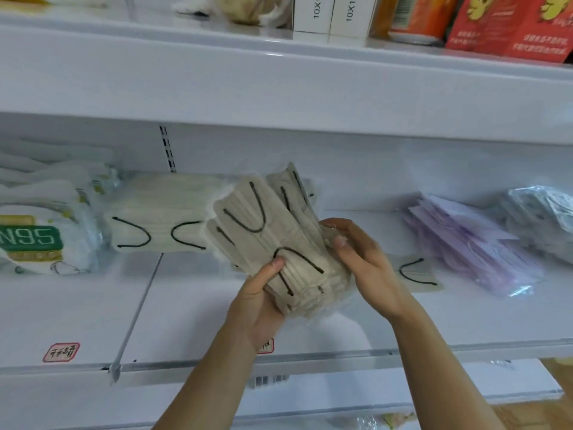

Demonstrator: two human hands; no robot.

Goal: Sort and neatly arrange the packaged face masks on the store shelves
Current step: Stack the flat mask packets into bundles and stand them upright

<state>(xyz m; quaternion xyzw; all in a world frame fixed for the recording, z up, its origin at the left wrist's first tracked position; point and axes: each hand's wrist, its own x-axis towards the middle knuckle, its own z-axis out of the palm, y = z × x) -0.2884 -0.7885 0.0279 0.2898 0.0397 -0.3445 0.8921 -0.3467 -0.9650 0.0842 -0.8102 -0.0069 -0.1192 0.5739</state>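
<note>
Both hands hold a fanned bundle of beige packaged masks [273, 240] with black ear loops above the middle shelf [77, 308]. My left hand [262, 301] grips the bundle's lower end, thumb pressed on top. My right hand [362, 259] holds its right edge with curled fingers. Behind it, a stack of cream masks [155, 218] lies on the shelf. One more beige mask pack [417, 273] lies flat just right of my right hand. Purple mask packs [471, 243] are piled at the right.
N95 mask packs [40, 234] sit at the left, beyond a thin shelf divider [139, 308]. Clear-wrapped packs [542, 218] lie at the far right. The upper shelf carries white boxes [331, 13] and red boxes [511, 26]. A red price label [61, 352] sits near the shelf's front edge.
</note>
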